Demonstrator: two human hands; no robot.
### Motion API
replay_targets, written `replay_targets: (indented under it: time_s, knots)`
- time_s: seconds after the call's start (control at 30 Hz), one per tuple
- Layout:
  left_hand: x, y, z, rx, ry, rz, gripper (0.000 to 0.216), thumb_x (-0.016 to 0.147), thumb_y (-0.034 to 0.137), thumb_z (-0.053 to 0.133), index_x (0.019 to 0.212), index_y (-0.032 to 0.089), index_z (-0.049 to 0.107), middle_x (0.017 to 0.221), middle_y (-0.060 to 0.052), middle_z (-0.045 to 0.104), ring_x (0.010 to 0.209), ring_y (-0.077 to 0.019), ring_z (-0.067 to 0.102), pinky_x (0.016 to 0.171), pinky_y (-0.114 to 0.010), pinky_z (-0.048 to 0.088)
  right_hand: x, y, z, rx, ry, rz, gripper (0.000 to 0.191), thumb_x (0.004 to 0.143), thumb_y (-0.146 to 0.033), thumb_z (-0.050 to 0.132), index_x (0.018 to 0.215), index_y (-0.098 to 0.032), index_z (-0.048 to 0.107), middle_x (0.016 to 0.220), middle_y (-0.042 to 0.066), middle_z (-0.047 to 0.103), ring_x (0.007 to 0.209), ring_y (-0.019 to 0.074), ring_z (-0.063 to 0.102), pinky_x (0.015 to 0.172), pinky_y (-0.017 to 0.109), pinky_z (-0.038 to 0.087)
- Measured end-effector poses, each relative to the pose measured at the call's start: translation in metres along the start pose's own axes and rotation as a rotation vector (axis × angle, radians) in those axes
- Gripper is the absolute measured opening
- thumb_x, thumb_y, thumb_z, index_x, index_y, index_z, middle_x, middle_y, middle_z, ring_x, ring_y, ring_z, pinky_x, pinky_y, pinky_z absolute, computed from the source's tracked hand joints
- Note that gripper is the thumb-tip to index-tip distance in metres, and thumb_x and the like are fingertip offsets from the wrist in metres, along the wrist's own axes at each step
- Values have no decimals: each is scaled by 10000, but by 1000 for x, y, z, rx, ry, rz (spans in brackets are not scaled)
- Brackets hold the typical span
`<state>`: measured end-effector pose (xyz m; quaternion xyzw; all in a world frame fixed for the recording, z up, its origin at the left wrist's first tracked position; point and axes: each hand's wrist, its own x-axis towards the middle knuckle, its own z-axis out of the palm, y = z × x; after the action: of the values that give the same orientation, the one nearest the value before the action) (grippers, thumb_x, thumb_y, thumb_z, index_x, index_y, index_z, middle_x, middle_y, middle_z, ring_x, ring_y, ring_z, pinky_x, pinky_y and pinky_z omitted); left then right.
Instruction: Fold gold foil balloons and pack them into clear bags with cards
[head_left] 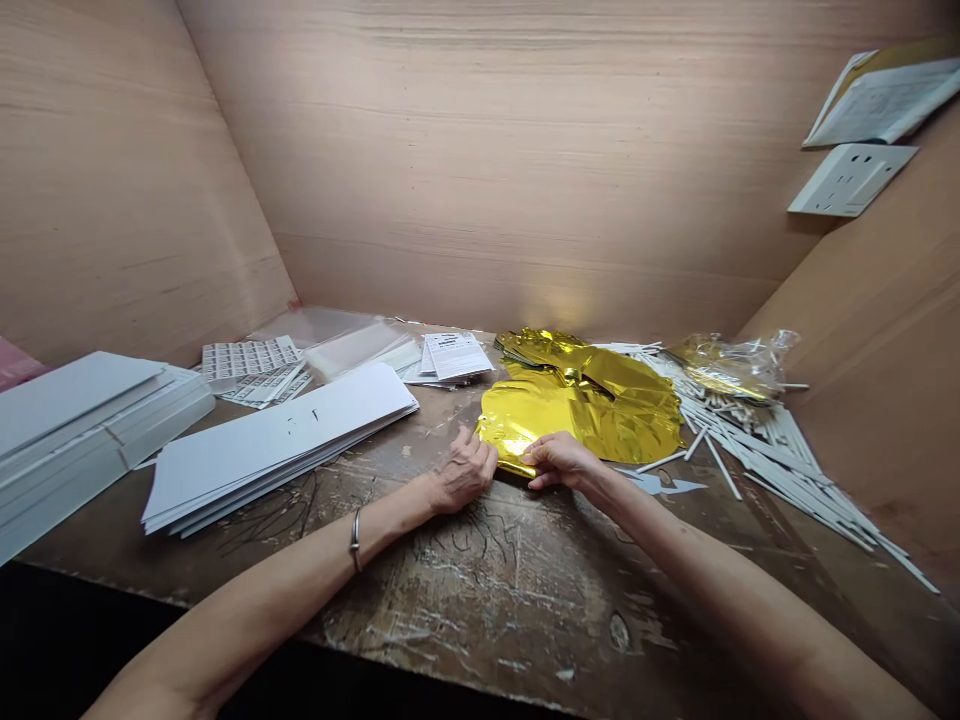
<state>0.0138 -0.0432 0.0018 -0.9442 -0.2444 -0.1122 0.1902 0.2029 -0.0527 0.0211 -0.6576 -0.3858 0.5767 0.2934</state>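
A crumpled gold foil sheet (577,405) lies on the worn brown table (495,580), with more gold foil piled behind it. My left hand (466,470) rests at the foil's near left corner, fingers curled and pinching its edge. My right hand (559,460) presses on the near edge of the same foil, fingers bent over it. A thin bracelet sits on my left wrist.
A fanned stack of white cards (277,445) lies at left, with white boxes (82,430) beyond it. Sticker sheets (251,360), clear bags (352,345) and leaflets (454,355) sit at the back. Several white sticks (772,450) spread at right. A wall socket (851,180) is mounted on the right panel.
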Motion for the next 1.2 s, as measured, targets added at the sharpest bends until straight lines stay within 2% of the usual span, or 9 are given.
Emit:
replay_targets:
  time_s: [0.1,0.23,0.37,0.5,0.7,0.77,0.87,0.97,1.2]
  knots:
    - [6,-4,0,27,-44,40,257,820,100,270,790,79,524,716,-145,571,702,-231,530,752,-457,339,-21,-2,-1,-205,166,-249,222,680,-268,613,820,-106,553,638,46,563,575,152,557,607,383,524]
    - [11,-9,-14,6,-71,55,213,808,120,303,771,101,511,700,-132,569,653,-213,520,678,-400,345,-45,12,5,-970,444,-1137,444,716,-402,569,1063,-129,526,1111,164,521,1023,285,457,862,464,363]
    - [11,-14,-31,-11,-49,146,176,799,125,325,757,113,495,665,-99,555,616,-192,513,656,-367,352,-40,29,8,-1317,485,-1369,162,794,-175,453,856,-111,588,833,138,604,808,216,511,728,354,377]
    - [9,-25,-50,-38,-43,136,198,802,83,305,755,110,496,660,-81,557,584,-158,504,662,-326,369,-34,16,1,-1187,450,-1253,244,795,-130,369,627,-136,546,539,57,527,540,137,464,542,256,316]
    - [-3,-50,-83,-415,-278,-62,161,818,168,385,823,140,544,686,-29,601,614,-123,535,565,-216,364,-46,-25,-3,-622,-285,-584,330,751,-442,458,579,-161,473,461,-27,453,420,86,446,435,198,323]
    - [-18,-64,-85,-491,-288,-163,216,857,264,353,890,168,544,768,-23,613,667,-120,544,614,-218,376,-46,-26,0,-450,-402,-412,346,687,-478,520,570,-156,475,454,-37,442,400,81,435,418,200,337]
    - [-51,-91,-77,-281,-272,-498,392,784,418,470,1090,173,469,1084,-109,538,937,-228,499,785,-349,359,-42,-18,4,-323,-415,-291,349,626,-479,581,574,-141,508,463,-37,459,405,70,426,415,194,340]
    - [-85,-118,-64,-131,-420,-785,544,710,469,537,1146,159,433,1192,-168,439,1074,-324,392,838,-466,305,-35,-6,8,-239,-417,-217,355,592,-478,613,595,-134,524,484,-36,478,419,65,434,417,186,342]
    - [-104,-146,-60,-245,-499,-781,453,625,546,564,827,141,578,827,-87,591,749,-213,529,612,-264,367,-18,5,17,-209,-430,-189,378,589,-503,614,605,-138,518,484,-36,482,407,72,434,406,199,354]
